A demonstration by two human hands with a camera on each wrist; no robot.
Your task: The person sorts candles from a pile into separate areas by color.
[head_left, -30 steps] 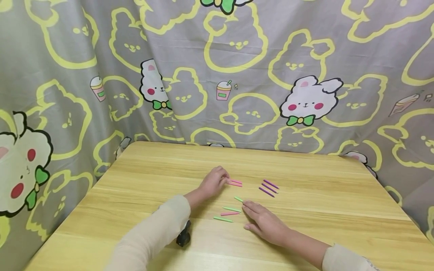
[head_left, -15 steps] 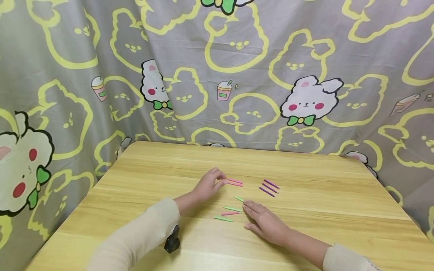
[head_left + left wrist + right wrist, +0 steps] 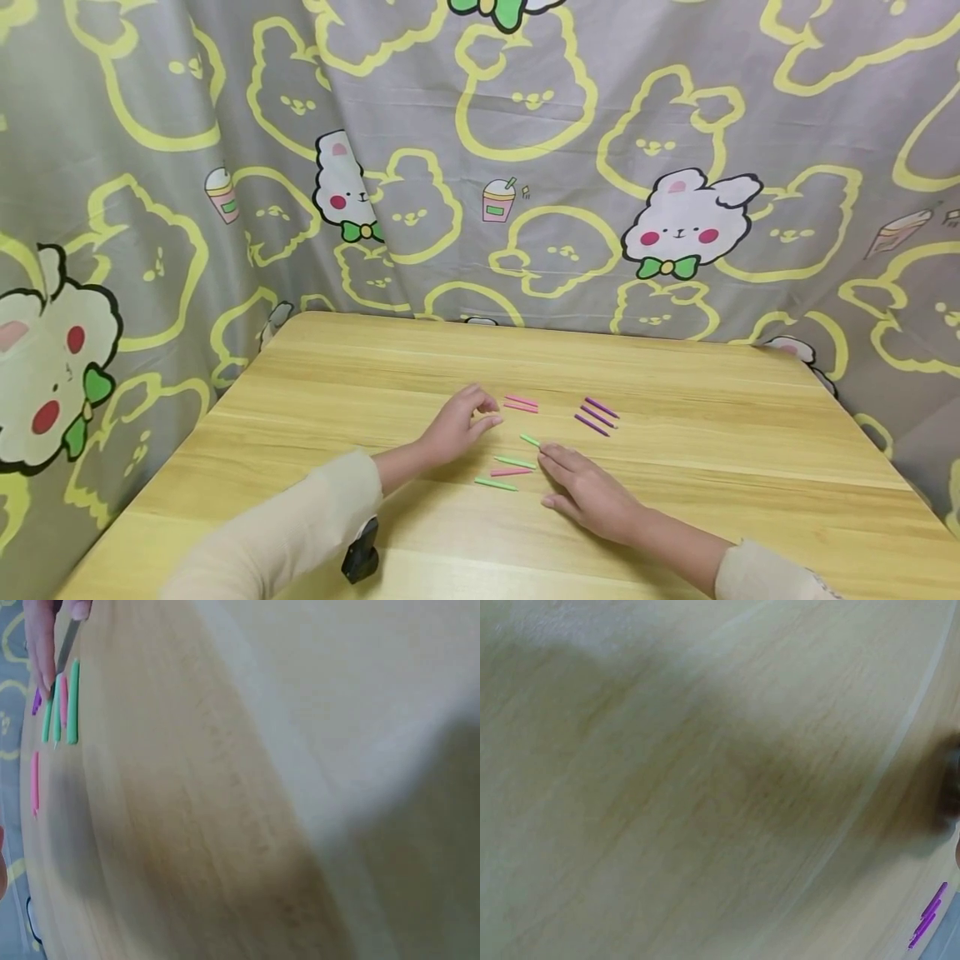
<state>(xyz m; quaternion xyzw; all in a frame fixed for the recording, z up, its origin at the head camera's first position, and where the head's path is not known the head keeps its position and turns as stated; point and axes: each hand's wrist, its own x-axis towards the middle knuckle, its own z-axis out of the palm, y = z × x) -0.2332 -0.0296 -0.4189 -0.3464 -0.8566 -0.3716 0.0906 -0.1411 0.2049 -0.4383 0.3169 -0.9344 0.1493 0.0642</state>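
Observation:
My left hand hovers beside a pair of pink pointed sticks, thumb and fingers apart, nothing between them. My right hand lies flat on the table, its fingertips touching the end of a green stick. Below that one are a second green stick, a single pink stick and a third green stick, roughly side by side. Three purple sticks lie parallel farther right, also visible in the right wrist view. The left wrist view shows the right hand above the green sticks.
The wooden table has its back edge against a grey curtain printed with yellow outlines and rabbits. A small black device is attached under the left sleeve.
My left hand has let go of the pink sticks and drawn back toward the lower left, leaving the two lying parallel. The right hand stays put.

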